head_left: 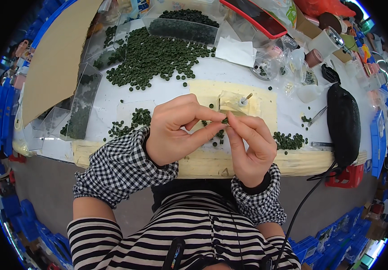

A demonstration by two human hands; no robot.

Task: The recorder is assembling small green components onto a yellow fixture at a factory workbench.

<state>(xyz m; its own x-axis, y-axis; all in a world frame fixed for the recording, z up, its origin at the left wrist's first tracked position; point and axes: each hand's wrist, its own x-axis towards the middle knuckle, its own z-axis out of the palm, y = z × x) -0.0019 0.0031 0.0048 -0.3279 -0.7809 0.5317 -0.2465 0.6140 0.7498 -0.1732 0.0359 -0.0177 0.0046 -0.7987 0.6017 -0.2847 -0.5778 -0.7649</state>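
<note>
My left hand (176, 126) and my right hand (252, 146) meet over the near part of the table. Between their fingertips is a tiny dark green round piece (225, 120), pinched from both sides and mostly covered by the fingers. Just beyond the hands stands a block wrapped in cream tape (228, 102), with a short metal pin (248, 96) sticking up from it. It rests on a cream taped pad (268, 96). Small heaps of similar green pieces lie beside my left wrist (141, 118) and to the right of my right hand (288, 141).
A large spread of green pieces (153, 56) covers the far left, before a clear bin (182, 32). Cardboard (56, 58) leans at left. A red-cased phone (254, 18), white paper (236, 51), tweezers (318, 116) and a black pouch (343, 126) lie farther right.
</note>
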